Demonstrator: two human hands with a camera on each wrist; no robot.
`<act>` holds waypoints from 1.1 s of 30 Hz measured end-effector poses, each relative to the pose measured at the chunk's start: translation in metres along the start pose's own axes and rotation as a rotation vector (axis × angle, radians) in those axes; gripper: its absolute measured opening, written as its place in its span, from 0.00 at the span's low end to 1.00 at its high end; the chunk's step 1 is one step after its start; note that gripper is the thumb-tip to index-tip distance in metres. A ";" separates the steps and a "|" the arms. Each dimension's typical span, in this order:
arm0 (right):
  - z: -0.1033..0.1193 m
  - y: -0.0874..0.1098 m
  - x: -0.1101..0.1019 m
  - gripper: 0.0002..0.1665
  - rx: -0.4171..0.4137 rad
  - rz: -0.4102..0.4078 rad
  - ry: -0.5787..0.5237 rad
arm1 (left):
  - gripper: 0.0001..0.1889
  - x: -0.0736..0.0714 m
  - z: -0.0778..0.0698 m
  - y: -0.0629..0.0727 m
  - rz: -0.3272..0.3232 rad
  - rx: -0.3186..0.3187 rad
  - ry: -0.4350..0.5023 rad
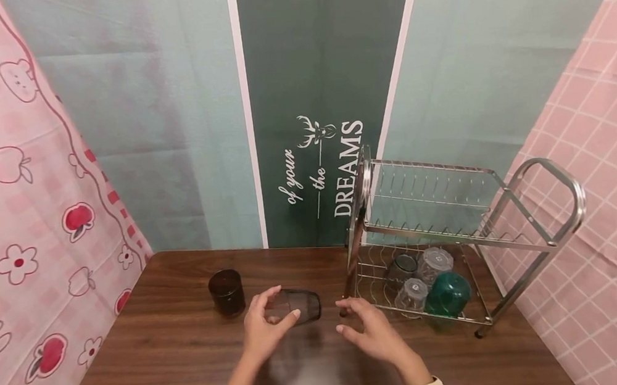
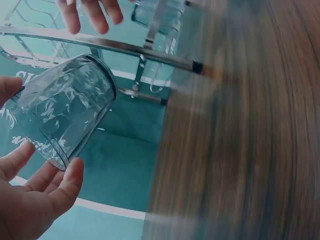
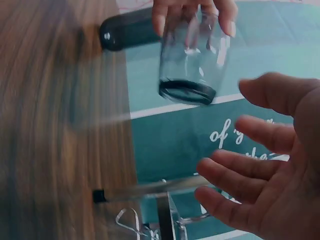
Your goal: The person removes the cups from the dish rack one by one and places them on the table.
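Observation:
My left hand (image 1: 264,328) grips a clear grey drinking glass (image 1: 304,305) near one end, holding it on its side above the table. In the left wrist view the fingers and thumb curl round one end of the glass (image 2: 70,107), and its other end tilts toward the rack. My right hand (image 1: 374,330) hovers to the right of the glass, fingers spread and apart from it. The right wrist view shows that hand (image 3: 265,165) with nothing in it, and the glass (image 3: 194,60) hanging from the left hand's fingertips.
A dark glass (image 1: 226,293) stands on the wooden table (image 1: 151,356) to the left. At the right is a two-tier metal dish rack (image 1: 458,237). Its lower shelf bears several upside-down glasses, among them a teal one (image 1: 448,294) and a clear one (image 1: 412,295). Patterned cloths hang round the table.

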State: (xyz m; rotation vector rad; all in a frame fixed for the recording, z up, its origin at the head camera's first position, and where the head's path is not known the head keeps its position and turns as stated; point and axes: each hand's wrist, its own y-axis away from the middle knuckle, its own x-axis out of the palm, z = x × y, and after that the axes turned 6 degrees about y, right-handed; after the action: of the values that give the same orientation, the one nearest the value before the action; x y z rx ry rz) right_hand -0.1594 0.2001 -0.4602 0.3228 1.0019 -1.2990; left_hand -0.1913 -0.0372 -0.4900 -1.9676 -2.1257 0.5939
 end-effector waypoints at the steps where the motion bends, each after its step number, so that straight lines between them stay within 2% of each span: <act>1: -0.001 -0.001 -0.002 0.22 -0.029 0.016 0.022 | 0.29 -0.002 0.001 0.000 0.004 0.022 -0.037; 4: -0.004 -0.002 -0.007 0.21 -0.062 0.061 0.080 | 0.30 -0.007 0.005 -0.001 0.032 0.062 -0.133; 9: -0.010 -0.003 -0.015 0.21 -0.040 0.156 0.164 | 0.32 -0.013 0.008 -0.004 0.109 0.047 -0.268; 19: -0.026 -0.002 -0.035 0.24 0.035 0.344 0.190 | 0.31 -0.023 0.005 -0.019 0.210 0.103 -0.504; 26: -0.031 -0.005 -0.046 0.24 0.098 0.362 0.183 | 0.31 -0.027 0.009 -0.026 0.216 0.131 -0.574; 33: -0.032 -0.009 -0.056 0.26 0.130 0.362 0.234 | 0.31 -0.032 0.009 -0.034 0.224 0.095 -0.604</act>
State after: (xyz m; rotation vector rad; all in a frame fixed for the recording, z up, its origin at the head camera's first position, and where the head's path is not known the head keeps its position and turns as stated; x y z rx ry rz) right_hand -0.1781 0.2559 -0.4323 0.7351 1.0006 -1.0123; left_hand -0.2224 -0.0713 -0.4803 -2.1849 -2.1176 1.4601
